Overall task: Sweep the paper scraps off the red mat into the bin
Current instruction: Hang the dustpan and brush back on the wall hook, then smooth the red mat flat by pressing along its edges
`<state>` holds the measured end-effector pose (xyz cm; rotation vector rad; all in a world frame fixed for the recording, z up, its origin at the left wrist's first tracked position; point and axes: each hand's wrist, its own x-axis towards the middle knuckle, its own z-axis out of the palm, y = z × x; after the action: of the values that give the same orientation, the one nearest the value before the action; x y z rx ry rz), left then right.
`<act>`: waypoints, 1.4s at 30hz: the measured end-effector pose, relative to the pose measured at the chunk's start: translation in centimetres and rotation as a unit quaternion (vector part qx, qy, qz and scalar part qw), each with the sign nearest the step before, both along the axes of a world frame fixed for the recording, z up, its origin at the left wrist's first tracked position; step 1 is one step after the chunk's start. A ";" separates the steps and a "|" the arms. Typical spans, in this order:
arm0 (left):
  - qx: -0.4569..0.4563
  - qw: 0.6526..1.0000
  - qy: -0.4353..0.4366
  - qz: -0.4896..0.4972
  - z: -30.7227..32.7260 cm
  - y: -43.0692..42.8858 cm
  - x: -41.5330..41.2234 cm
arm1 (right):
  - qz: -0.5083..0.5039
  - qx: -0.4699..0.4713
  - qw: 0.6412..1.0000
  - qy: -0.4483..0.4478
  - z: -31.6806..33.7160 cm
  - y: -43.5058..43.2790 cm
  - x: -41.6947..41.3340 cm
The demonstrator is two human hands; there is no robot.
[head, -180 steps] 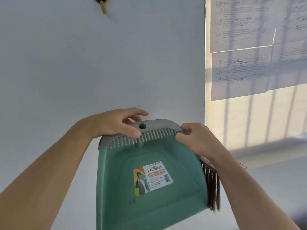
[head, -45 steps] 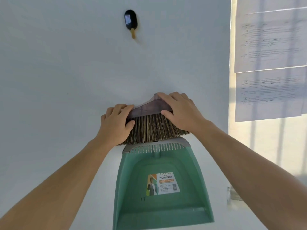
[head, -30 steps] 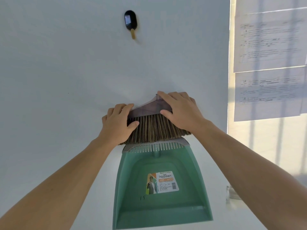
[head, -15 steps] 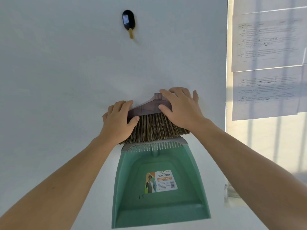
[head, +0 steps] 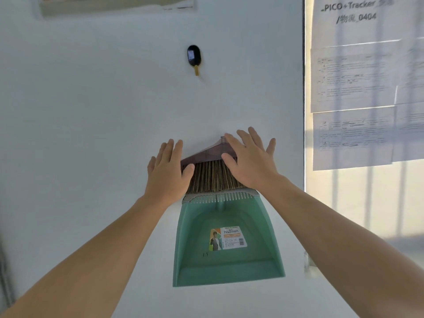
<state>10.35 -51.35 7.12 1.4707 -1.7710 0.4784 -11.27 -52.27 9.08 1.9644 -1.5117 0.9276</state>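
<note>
Green plastic fills the lower middle of the view: a dustpan (head: 227, 249) hangs flat against a pale wall (head: 91, 115), its open mouth downward and its grey combed edge at the top. A printed label (head: 228, 238) sits on the pan's inner face, with a small handwritten mark just below and left of it. Directly above the pan is the brush (head: 210, 174), only its head in sight. Its dark translucent cap is uppermost and its brown bristles point down so that their tips meet the grey comb. Both bare forearms reach from the near corners up to the brush. The left hand (head: 166, 177) lies at the brush's left end, fingers straight and close together, pointing up, thumb laid across the bristles. The right hand (head: 251, 164) covers the brush's right half, fingers straight and fanned apart, thumb at the cap's lower edge. Neither hand curls round anything (both are plainly unclenched). Whether the palms press on the brush or only lie lightly on it is hard to tell from this angle. Higher on the wall, well apart from the brush and a little left of its peak, is a black oval hook (head: 194, 56) with a tan peg beneath it. To the right, past a vertical edge, sunlit sheets (head: 353, 88) of printed text are stuck up in overlapping rows, crossed by striped shadows.
</note>
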 end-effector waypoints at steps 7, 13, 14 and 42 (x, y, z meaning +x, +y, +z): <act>-0.019 1.000 -0.002 0.018 -0.9 8.0 1.4 | -0.014 -0.006 1.000 0.008 -1.4 8.1 1.7; -0.010 1.000 0.013 -0.026 -3.8 16.4 0.8 | -0.023 0.022 0.999 -0.011 -5.3 17.4 2.9; -0.007 0.999 0.015 -0.036 -4.7 17.7 0.5 | -0.029 0.034 0.999 -0.014 -6.1 18.9 2.9; 0.391 0.903 0.122 0.128 -43.0 57.8 -24.3 | 0.027 0.450 0.892 0.018 -42.7 53.0 -22.4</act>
<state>-13.95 6.45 -35.88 2.2120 -1.6372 -0.3469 -33.64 0.72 -33.66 2.6062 -2.1004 0.1614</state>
